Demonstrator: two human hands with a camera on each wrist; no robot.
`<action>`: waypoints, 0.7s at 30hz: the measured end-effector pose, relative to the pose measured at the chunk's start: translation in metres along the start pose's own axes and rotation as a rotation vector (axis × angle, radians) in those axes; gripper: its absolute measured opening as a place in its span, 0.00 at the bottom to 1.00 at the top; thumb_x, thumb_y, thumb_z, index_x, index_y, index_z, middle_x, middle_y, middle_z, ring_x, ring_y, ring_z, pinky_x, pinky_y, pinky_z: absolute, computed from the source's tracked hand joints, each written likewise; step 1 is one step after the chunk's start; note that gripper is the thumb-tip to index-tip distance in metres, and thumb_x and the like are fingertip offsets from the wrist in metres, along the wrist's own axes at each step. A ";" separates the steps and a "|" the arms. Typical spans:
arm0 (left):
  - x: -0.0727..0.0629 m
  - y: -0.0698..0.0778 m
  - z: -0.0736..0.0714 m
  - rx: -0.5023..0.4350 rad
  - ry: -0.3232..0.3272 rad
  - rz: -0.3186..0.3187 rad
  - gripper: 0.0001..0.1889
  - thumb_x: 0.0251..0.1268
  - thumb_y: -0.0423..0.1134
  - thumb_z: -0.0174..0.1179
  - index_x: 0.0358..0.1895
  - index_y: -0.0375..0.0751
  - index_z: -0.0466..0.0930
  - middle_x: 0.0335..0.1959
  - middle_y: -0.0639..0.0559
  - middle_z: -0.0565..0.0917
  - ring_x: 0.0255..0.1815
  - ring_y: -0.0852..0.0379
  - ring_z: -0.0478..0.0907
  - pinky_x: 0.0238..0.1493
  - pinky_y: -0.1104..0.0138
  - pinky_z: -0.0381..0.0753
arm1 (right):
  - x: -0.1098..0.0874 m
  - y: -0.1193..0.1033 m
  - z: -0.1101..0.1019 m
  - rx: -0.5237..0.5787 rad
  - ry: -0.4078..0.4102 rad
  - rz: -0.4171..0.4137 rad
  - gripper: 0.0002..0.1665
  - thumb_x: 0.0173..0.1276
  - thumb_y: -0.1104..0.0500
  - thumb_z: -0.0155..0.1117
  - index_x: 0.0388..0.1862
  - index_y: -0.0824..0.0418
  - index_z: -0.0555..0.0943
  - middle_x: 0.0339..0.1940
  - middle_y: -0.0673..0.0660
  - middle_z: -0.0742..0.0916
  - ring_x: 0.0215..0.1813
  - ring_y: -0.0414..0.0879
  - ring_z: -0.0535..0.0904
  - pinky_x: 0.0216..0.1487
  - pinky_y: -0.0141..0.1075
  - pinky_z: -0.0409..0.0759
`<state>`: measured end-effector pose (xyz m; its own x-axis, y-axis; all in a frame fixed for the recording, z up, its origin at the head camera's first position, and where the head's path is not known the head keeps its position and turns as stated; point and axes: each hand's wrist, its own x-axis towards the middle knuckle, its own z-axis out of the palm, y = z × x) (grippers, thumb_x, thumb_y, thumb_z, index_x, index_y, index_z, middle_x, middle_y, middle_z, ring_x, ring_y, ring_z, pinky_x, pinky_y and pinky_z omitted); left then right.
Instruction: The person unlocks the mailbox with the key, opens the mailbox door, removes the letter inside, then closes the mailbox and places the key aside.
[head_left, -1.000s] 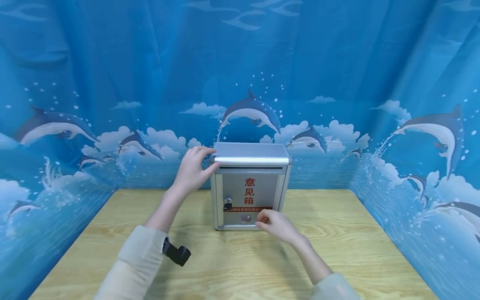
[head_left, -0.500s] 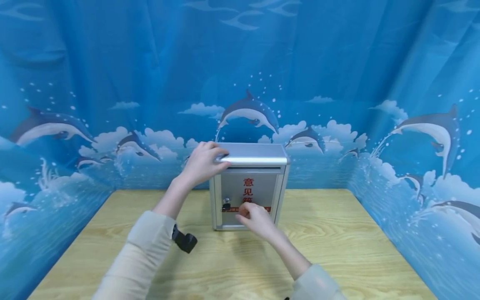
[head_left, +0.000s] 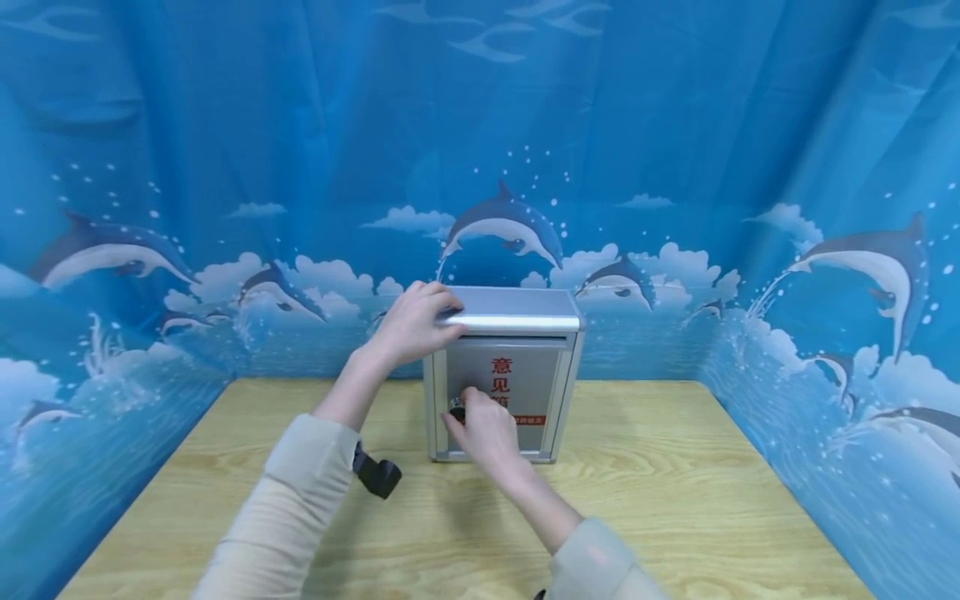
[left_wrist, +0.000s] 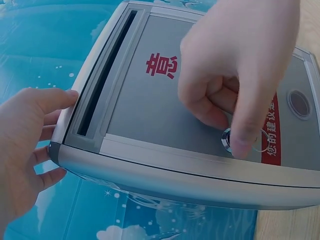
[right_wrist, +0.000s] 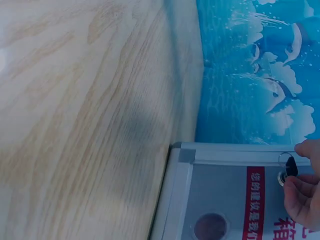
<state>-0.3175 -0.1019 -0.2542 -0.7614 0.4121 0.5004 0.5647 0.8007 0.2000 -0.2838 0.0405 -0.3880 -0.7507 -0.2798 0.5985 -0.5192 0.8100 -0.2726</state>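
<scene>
A silver metal suggestion box (head_left: pixel 536 375) with red lettering stands upright on the table. At its top left corner my left hand (head_left: pixel 416 323) grips the edge, thumb on the front and fingers over the top. My right hand (head_left: pixel 489 429) is at the lock on the left of the front door. In the right wrist view a black-headed key (right_wrist: pixel 291 167) with a wire ring sits in the round lock (right_wrist: pixel 281 178). The right thumb and curled fingers lie on either side of the key, with a gap visible there. The left wrist view shows the thumb covering the key.
A dark mail slot (left_wrist: pixel 107 75) runs under the box's top edge, and a small round window (left_wrist: pixel 299 104) is low on the door. The wooden table (head_left: pixel 660 492) meets a blue dolphin-print curtain (head_left: pixel 337 167) behind and at both sides.
My right hand has moved left across the door from its lower right to the key. My left hand has shifted right, farther onto the box's top corner.
</scene>
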 end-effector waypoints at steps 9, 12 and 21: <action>0.000 -0.003 0.006 0.007 0.016 -0.002 0.16 0.61 0.45 0.60 0.49 0.40 0.81 0.48 0.47 0.79 0.49 0.49 0.69 0.50 0.57 0.69 | -0.001 -0.004 0.010 -0.174 0.079 -0.109 0.17 0.51 0.52 0.73 0.25 0.63 0.76 0.20 0.55 0.80 0.18 0.44 0.74 0.15 0.30 0.71; -0.001 -0.003 0.007 0.007 0.024 0.001 0.16 0.61 0.45 0.60 0.49 0.40 0.80 0.48 0.47 0.78 0.50 0.49 0.69 0.50 0.56 0.68 | 0.000 -0.004 0.009 -0.175 0.090 -0.131 0.16 0.52 0.55 0.72 0.24 0.63 0.76 0.18 0.55 0.80 0.17 0.44 0.73 0.15 0.28 0.70; 0.000 -0.003 0.006 0.018 0.034 0.006 0.16 0.61 0.44 0.60 0.49 0.40 0.80 0.48 0.46 0.78 0.51 0.47 0.68 0.53 0.55 0.66 | 0.002 -0.006 0.007 -0.047 0.041 -0.043 0.11 0.59 0.58 0.65 0.24 0.63 0.74 0.14 0.54 0.78 0.14 0.46 0.73 0.13 0.31 0.70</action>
<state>-0.3206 -0.1015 -0.2596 -0.7467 0.4020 0.5299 0.5630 0.8062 0.1817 -0.2850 0.0313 -0.3905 -0.7104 -0.2943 0.6393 -0.5299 0.8215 -0.2107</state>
